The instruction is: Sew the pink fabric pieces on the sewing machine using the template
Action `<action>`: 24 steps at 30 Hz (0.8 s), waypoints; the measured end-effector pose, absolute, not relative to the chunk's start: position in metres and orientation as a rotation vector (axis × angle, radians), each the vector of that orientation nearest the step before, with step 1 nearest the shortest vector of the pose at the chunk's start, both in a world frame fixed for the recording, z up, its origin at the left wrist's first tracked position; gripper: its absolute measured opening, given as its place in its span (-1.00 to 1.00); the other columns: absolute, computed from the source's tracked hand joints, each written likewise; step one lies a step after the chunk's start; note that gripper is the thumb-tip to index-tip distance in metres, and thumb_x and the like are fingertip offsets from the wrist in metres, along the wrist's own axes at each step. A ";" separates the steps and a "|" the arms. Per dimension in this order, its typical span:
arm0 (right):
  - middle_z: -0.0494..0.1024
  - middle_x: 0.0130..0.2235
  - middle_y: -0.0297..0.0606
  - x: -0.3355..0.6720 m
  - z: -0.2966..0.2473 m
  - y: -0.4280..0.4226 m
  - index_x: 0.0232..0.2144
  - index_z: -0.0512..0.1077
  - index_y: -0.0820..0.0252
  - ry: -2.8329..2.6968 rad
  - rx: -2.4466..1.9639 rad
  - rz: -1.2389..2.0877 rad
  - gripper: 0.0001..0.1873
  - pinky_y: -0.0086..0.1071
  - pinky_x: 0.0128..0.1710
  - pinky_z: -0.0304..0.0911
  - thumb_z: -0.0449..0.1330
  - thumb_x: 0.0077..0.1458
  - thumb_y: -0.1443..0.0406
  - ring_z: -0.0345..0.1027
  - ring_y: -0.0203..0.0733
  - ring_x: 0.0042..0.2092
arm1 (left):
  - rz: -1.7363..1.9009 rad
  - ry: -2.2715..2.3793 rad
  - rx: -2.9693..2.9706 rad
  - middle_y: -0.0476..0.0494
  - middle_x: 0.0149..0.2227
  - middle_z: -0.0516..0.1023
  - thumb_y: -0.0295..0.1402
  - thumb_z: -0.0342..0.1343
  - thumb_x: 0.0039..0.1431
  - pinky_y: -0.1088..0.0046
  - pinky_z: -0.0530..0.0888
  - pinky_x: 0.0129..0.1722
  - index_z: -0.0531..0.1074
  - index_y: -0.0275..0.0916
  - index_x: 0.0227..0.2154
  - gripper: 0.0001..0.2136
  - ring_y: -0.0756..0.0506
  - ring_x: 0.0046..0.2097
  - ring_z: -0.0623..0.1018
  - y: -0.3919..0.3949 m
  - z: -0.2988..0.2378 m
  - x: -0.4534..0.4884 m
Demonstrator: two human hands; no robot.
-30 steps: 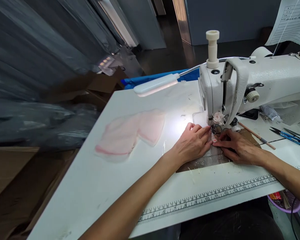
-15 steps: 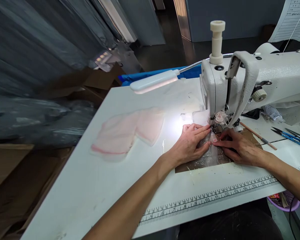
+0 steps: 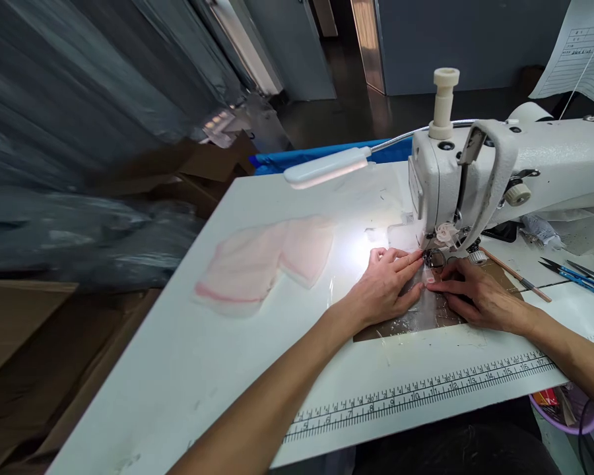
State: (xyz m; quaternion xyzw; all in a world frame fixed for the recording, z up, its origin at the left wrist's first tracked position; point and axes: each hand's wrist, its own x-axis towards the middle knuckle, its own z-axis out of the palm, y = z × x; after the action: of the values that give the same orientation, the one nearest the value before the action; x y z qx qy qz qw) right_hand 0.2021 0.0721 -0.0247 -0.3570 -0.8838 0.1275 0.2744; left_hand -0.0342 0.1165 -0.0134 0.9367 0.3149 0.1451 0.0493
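My left hand (image 3: 390, 287) lies flat beside the needle area of a white sewing machine (image 3: 544, 161), fingers stretched toward the presser foot and thumb angled in. Close to that thumb, my right hand (image 3: 482, 297) is bent, its fingertips closed on a small pale pink fabric piece (image 3: 429, 278). Sheer, whitish material (image 3: 426, 310) extends from there toward the front edge, over a brown plate. Just above the fingers, a pale fabric flower (image 3: 446, 233) sits at the needle bar. A round metal wire guard (image 3: 434, 260) is near the fingertips.
Pink cut fabric pieces (image 3: 267, 260) lie on the white table (image 3: 188, 369). A lit lamp (image 3: 327, 168) reaches over it. To the right are a brown stick (image 3: 515, 274) and blue thread snips (image 3: 574, 276). A purple basket (image 3: 571, 422) hangs below the edge.
The camera view has shifted slightly, so the scene sits further right and the machine lower. Both hands keep nearly the same place at the presser foot.
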 end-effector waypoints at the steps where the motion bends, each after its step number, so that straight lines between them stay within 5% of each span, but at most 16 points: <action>1: 0.41 -0.12 -0.10 0.202 -0.025 0.072 -0.01 0.53 0.11 -2.380 -0.956 0.332 -0.67 -0.13 -0.01 0.45 0.04 0.28 0.35 0.36 -0.08 -0.04 | 0.429 0.963 2.883 -0.30 0.22 0.41 -0.27 -0.13 0.37 0.00 0.33 -0.01 0.37 -0.31 0.13 -0.61 -0.26 0.04 0.44 0.115 -0.013 -0.034; 7: 0.41 -0.11 -0.10 0.202 -0.024 0.071 -0.01 0.53 0.10 -2.373 -0.960 0.322 -0.67 -0.12 -0.02 0.45 0.05 0.28 0.35 0.37 -0.08 -0.04 | 0.529 0.998 3.044 -0.34 0.11 0.47 -0.27 -0.13 0.37 0.08 0.33 0.00 0.42 -0.32 0.06 -0.64 -0.23 0.00 0.44 0.110 -0.016 -0.030; 17: 0.40 -0.12 -0.10 0.201 -0.023 0.071 0.00 0.52 0.10 -2.376 -0.983 0.360 -0.66 -0.15 -0.10 0.45 0.06 0.26 0.37 0.35 -0.11 -0.12 | 0.890 0.723 3.008 -0.17 -0.10 0.63 -0.36 0.00 0.31 0.24 0.41 -0.25 0.51 -0.25 -0.22 -0.82 -0.11 -0.27 0.49 0.115 -0.018 -0.032; 24: 0.40 -0.11 -0.06 0.199 -0.023 0.070 0.01 0.49 0.18 -2.372 -0.990 0.377 -0.67 -0.11 -0.04 0.42 0.03 0.30 0.35 0.34 -0.08 -0.10 | 0.803 0.665 3.065 -0.22 -0.02 0.60 -0.25 0.00 0.32 0.11 0.44 -0.08 0.52 -0.27 -0.15 -0.74 -0.15 -0.19 0.54 0.114 -0.012 -0.035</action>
State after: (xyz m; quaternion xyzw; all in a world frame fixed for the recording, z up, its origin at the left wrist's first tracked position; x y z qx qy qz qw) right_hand 0.1995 0.0697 -0.0234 -0.3671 -0.8795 0.1399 0.2685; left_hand -0.0352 0.1144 -0.0118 0.9457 0.2052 0.2476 -0.0481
